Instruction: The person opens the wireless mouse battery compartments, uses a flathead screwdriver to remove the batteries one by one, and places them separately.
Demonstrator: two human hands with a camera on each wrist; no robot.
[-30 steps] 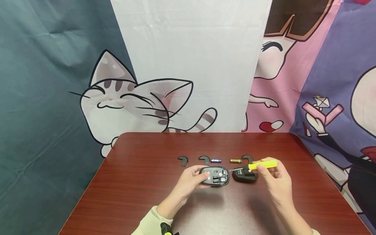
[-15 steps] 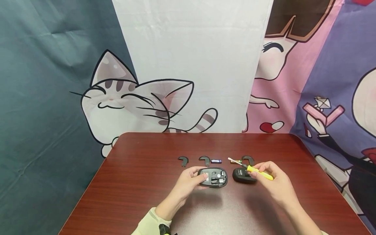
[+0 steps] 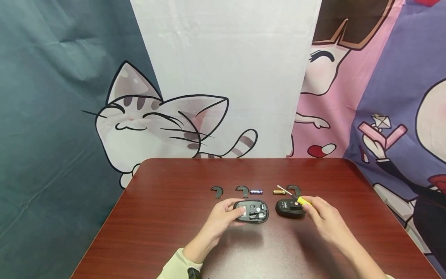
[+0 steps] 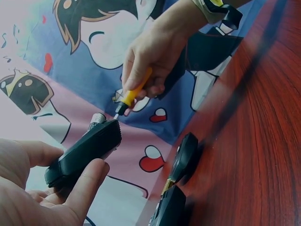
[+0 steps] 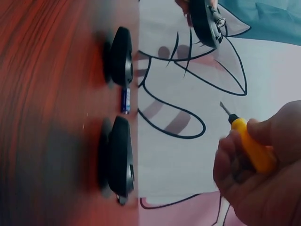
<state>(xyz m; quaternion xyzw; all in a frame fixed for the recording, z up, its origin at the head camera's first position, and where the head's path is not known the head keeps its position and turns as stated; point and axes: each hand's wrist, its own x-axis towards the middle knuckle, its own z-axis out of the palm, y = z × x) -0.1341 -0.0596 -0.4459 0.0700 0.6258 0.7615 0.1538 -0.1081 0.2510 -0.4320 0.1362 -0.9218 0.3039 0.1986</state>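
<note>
A black computer mouse (image 3: 253, 203) is held underside up in my left hand (image 3: 218, 217), the thumb on its underside. Its battery compartment is uncovered, and a battery (image 4: 97, 120) sticks up from it in the left wrist view. My right hand (image 3: 325, 219) grips a screwdriver (image 3: 304, 201) by its yellow handle. The blade points up and left, apart from the held mouse in the head view. Below the blade, a second black mouse (image 3: 286, 209) lies on the table. In the right wrist view another mouse (image 5: 121, 56) lies beyond the blue battery (image 5: 125, 100).
Flat hook-shaped black covers lie in a row at the back: a left cover (image 3: 218, 192), a middle cover (image 3: 244, 191) and a right cover (image 3: 294, 189). Between them is a gold battery (image 3: 278, 192). A printed cloth (image 3: 230, 77) hangs behind the reddish table (image 3: 156, 224).
The right hand has drawn the screwdriver away from the held mouse, and its blade has swung upward. The left hand with the mouse has shifted slightly left and down.
</note>
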